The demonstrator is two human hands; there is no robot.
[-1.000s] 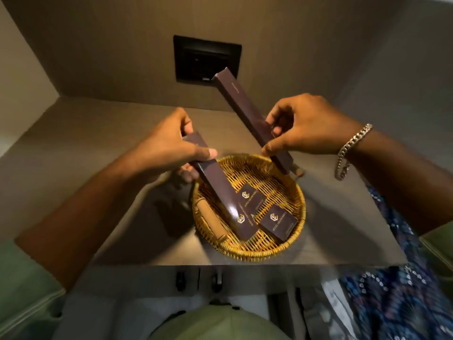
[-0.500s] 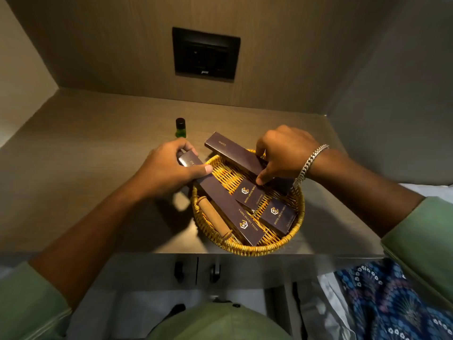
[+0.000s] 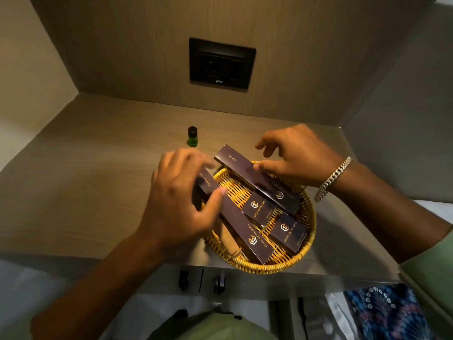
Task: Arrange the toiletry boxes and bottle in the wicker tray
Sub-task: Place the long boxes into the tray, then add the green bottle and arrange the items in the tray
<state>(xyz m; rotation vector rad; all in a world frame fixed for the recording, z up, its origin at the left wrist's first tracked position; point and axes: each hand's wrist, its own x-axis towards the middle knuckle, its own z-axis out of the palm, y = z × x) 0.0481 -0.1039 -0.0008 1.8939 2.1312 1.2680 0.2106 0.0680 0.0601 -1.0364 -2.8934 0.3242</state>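
Note:
A round wicker tray [image 3: 307, 241] sits at the shelf's front edge. Two long dark boxes lie in it with their far ends over the rim: a dental kit box [image 3: 241, 228] on the left and a comb box [image 3: 257, 184] across the back. Two small dark boxes [image 3: 261, 209] [image 3: 288, 233] lie between them. My left hand [image 3: 176, 204] holds the dental kit box's far end between thumb and palm. My right hand [image 3: 296, 159] hovers with fingers spread, only its thumb tip touching the comb box. A small green bottle [image 3: 192, 137] with a black cap stands on the shelf behind the tray.
A tan cylindrical item [image 3: 229, 240] lies in the tray's left side, partly under my left hand. A black switch panel [image 3: 221, 62] is set in the back wall. Side walls close the shelf in on the left and right.
My right hand laid the comb box across the back of the tray and spread its fingers off it. My left hand loosened on the dental kit box. The green bottle came into view.

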